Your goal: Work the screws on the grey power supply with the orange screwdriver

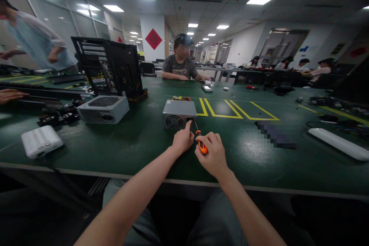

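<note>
A grey computer power supply point(181, 108) stands on the green table in front of me, its fan grille and socket side facing me. My left hand point(183, 139) reaches to that side; its index finger is stretched out against the face near the socket, while the other fingers are curled and hold nothing visible. In my right hand point(212, 153), closed around its handle, is an orange and black screwdriver point(202, 147). Its thin shaft points up and away, with the tip close to the power supply's lower right edge. Whether the tip touches a screw is too small to tell.
Left of me are another power supply point(103, 108), an open black computer case point(115, 65) and a white power-bank-like box point(42, 141). A long white device point(338, 144) lies right. A person point(181, 61) sits opposite; another person's hand point(13, 95) shows at far left.
</note>
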The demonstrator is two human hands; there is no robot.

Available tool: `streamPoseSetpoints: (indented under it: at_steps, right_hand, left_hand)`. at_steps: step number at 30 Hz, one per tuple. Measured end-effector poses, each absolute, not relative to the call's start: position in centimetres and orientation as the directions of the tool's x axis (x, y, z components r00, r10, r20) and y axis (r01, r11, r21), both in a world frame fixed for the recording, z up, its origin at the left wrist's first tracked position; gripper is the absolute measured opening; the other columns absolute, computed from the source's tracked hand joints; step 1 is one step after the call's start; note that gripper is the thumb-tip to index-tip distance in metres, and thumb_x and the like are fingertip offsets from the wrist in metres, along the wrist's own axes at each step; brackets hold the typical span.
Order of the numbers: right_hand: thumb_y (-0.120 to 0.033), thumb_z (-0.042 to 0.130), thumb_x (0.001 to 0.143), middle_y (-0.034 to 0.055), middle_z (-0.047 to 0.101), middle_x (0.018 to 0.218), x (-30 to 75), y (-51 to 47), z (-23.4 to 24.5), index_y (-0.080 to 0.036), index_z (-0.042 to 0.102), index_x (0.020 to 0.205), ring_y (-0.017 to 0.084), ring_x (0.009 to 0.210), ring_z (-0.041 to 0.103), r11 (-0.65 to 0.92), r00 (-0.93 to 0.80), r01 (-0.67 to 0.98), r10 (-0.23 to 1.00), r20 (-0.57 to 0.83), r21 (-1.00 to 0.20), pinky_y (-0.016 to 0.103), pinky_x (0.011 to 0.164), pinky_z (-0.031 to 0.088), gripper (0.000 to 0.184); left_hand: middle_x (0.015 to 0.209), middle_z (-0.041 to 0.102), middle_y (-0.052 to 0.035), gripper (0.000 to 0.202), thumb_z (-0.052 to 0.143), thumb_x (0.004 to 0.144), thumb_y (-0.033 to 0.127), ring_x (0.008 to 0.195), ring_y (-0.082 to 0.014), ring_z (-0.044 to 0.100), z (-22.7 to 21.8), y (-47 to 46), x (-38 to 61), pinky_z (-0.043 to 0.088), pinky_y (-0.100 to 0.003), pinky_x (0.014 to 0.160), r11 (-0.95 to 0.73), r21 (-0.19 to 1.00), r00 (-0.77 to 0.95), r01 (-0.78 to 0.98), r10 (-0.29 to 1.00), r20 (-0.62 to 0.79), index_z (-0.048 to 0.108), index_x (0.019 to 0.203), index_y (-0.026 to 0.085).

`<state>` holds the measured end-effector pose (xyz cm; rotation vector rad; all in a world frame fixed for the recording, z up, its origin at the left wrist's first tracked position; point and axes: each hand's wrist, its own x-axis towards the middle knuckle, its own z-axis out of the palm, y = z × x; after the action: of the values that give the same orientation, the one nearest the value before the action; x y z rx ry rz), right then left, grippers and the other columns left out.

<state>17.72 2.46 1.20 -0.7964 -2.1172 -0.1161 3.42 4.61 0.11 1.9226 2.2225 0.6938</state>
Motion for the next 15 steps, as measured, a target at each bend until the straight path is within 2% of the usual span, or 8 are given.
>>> streamPoseSetpoints:
  at_steps: [4, 9, 12, 15]
  right_hand:
    - [-0.028, 0.048, 0.081, 0.0046, 0.050, 0.078, 17.79, 2.53, 1.22, -0.020, 0.060, 0.088, 0.019, 0.076, 0.044, 0.788, -0.416, 0.575, 0.512, 0.751, -0.219, 0.032, 0.069, 0.038, 0.016]
    - [-0.030, 0.044, 0.085, 0.0042, 0.059, 0.085, 17.90, 2.90, 0.74, -0.020, 0.054, 0.100, 0.017, 0.072, 0.049, 0.771, -0.341, 0.541, 0.567, 0.750, -0.336, 0.030, 0.068, 0.039, 0.020]
    - [-0.027, 0.046, 0.083, 0.0039, 0.058, 0.080, 17.85, 2.89, 0.67, -0.019, 0.055, 0.096, 0.017, 0.069, 0.048, 0.783, -0.372, 0.549, 0.541, 0.754, -0.292, 0.030, 0.066, 0.039, 0.018]
    - [-0.024, 0.047, 0.081, 0.0043, 0.055, 0.076, 17.78, 2.73, 0.90, -0.019, 0.057, 0.092, 0.018, 0.072, 0.046, 0.792, -0.420, 0.570, 0.510, 0.751, -0.219, 0.031, 0.067, 0.038, 0.017]
  left_hand:
    - [0.086, 0.066, -0.0054, 0.059, 0.039, 0.085, 0.023, 0.078, -0.0196, 0.063, 0.23, 4.47, 3.42, 0.046, -0.031, 0.074, 0.087, 0.415, -0.180, 0.906, 0.965, 0.190, 0.016, 0.139, 0.022]
    - [0.087, 0.066, -0.0063, 0.057, 0.037, 0.085, 0.022, 0.080, -0.0218, 0.063, 0.12, 4.47, 3.37, 0.045, -0.033, 0.076, 0.078, 0.411, -0.178, 0.908, 0.961, 0.213, 0.017, 0.139, 0.022]
    - [0.098, 0.062, -0.0078, 0.055, 0.037, 0.085, 0.021, 0.084, -0.0212, 0.061, -0.10, 4.58, 3.37, 0.045, -0.031, 0.076, 0.033, 0.421, -0.158, 0.906, 0.951, 0.266, 0.021, 0.137, 0.021]
    - [0.111, 0.053, -0.0102, 0.052, 0.037, 0.082, 0.017, 0.095, -0.0202, 0.055, -0.30, 4.64, 3.38, 0.044, -0.029, 0.081, -0.030, 0.411, -0.138, 0.911, 0.917, 0.374, 0.029, 0.134, 0.017]
